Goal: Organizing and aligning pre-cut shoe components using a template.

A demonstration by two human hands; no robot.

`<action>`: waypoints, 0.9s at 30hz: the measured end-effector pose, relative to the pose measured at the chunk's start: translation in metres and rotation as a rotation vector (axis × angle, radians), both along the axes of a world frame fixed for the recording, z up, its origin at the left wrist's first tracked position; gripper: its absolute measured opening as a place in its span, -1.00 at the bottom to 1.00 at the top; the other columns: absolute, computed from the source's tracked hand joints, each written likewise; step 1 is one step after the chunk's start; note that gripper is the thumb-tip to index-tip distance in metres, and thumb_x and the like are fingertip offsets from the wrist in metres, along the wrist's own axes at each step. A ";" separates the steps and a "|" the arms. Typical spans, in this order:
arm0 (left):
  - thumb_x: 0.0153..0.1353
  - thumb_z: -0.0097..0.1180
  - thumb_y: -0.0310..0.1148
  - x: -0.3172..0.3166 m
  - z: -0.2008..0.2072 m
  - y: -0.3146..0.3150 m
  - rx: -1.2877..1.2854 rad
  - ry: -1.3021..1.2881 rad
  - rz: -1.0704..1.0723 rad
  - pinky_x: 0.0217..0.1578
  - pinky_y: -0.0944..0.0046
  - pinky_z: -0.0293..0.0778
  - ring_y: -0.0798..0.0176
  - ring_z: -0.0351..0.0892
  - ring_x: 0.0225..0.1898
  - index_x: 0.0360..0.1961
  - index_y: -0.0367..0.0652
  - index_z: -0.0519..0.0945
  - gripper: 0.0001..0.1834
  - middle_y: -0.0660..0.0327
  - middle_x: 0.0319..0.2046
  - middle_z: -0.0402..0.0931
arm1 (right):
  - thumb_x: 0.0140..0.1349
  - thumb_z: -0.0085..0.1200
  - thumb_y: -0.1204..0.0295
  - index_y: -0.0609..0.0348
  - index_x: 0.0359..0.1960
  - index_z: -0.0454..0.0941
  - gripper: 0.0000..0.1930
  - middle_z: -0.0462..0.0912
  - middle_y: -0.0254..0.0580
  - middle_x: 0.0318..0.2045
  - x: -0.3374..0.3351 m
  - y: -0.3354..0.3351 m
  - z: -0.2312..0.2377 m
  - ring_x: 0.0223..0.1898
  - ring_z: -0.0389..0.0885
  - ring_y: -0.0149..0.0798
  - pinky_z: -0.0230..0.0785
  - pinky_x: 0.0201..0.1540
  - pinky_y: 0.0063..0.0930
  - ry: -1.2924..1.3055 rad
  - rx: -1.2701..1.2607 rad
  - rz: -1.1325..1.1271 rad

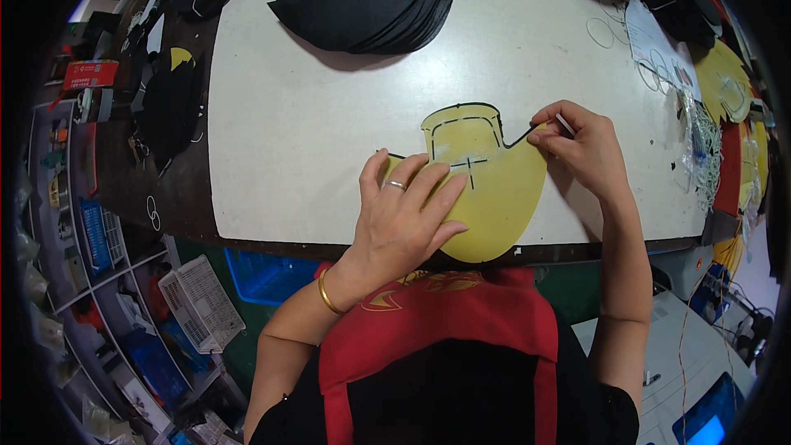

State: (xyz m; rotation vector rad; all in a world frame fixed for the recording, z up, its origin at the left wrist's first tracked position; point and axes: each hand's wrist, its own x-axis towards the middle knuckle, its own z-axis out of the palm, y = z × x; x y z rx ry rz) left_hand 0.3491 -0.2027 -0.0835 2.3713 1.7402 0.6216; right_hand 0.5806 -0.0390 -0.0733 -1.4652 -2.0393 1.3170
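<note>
**Yellow template (498, 206) held at both sides**

Beneath the fingers, a white tabletop (280, 132) is spread. Well beyond them, a stack of black pieces (362, 4) is placed. Directly under the left hand (387, 227), fingers loosely apart, the template is pressed flat; its left part is covered, so its long axis cannot be told. Its right corner is pinched between thumb and forefinger of the right hand (587, 144).

The left fingers (446, 199) hide part of the yellow sheet (498, 206).
</note>
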 end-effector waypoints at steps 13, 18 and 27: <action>0.01 0.43 -0.26 0.004 -0.006 0.001 0.040 -0.082 -0.040 0.11 -0.06 0.34 -0.12 0.42 0.11 0.06 -0.21 0.58 -0.43 0.02 0.06 0.49 | 0.21 0.28 0.48 0.28 -0.25 0.64 -0.85 0.66 -0.28 -0.53 -0.009 -0.007 0.001 -0.44 0.56 -0.57 0.39 -0.34 -0.64 -0.058 0.134 -0.069; 0.02 0.42 -0.26 0.003 -0.009 -0.003 0.035 -0.071 -0.032 0.10 -0.05 0.35 -0.12 0.41 0.14 0.05 -0.21 0.59 -0.45 0.02 0.09 0.49 | 0.19 0.29 0.42 0.24 -0.27 0.65 -0.84 0.71 -0.12 -0.47 -0.012 -0.008 0.001 -0.45 0.70 -0.28 0.49 -0.35 -0.47 -0.129 0.261 -0.016; 0.04 0.43 -0.19 0.004 -0.018 -0.012 0.021 -0.024 0.026 0.09 0.01 0.38 -0.09 0.43 0.18 0.03 -0.12 0.63 -0.49 0.08 0.12 0.49 | 0.13 0.26 0.39 0.08 -0.24 0.66 -0.83 0.66 -0.31 -0.48 -0.017 -0.041 0.023 -0.54 0.65 -0.30 0.45 -0.50 -0.48 0.149 0.891 0.287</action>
